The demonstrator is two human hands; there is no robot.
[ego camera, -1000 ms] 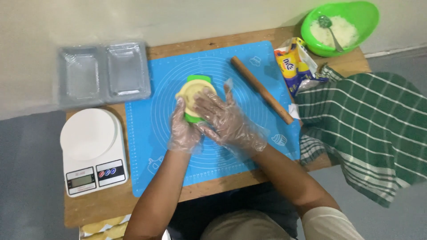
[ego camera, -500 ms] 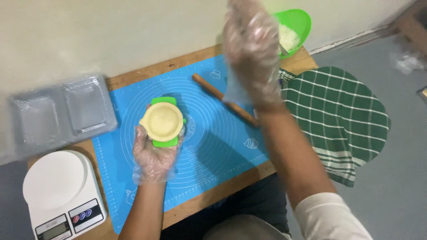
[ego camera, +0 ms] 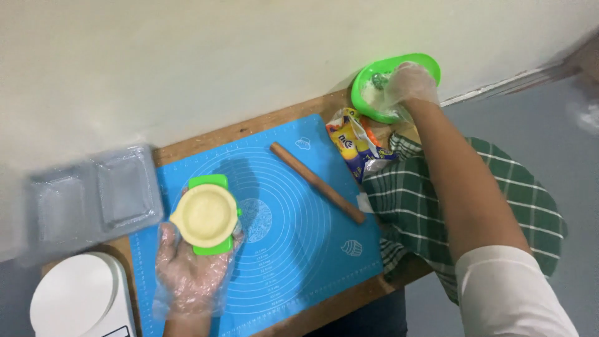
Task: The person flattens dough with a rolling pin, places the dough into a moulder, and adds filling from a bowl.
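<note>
My left hand (ego camera: pixel 190 274), in a clear plastic glove, holds a green dumpling mould (ego camera: pixel 209 215) with a round sheet of pale dough laid over it, above the blue silicone mat (ego camera: pixel 293 249). My right hand (ego camera: pixel 410 84), also gloved, reaches into the green bowl (ego camera: pixel 368 78) at the table's far right corner and grips the spoon (ego camera: pixel 379 80) that stands in its white filling. A wooden rolling pin (ego camera: pixel 317 181) lies slantwise on the mat between my two hands.
A yellow and blue packet (ego camera: pixel 355 146) lies next to the bowl. A green checked cloth (ego camera: pixel 449 206) hangs over the table's right edge. A clear plastic tray (ego camera: pixel 93 200) sits at the left, a white kitchen scale (ego camera: pixel 78 302) below it. A pale wall runs behind.
My right hand left the dough, rose up and went over to the green bowl. My left hand stayed on the mould. The camera view shifted to the right.
</note>
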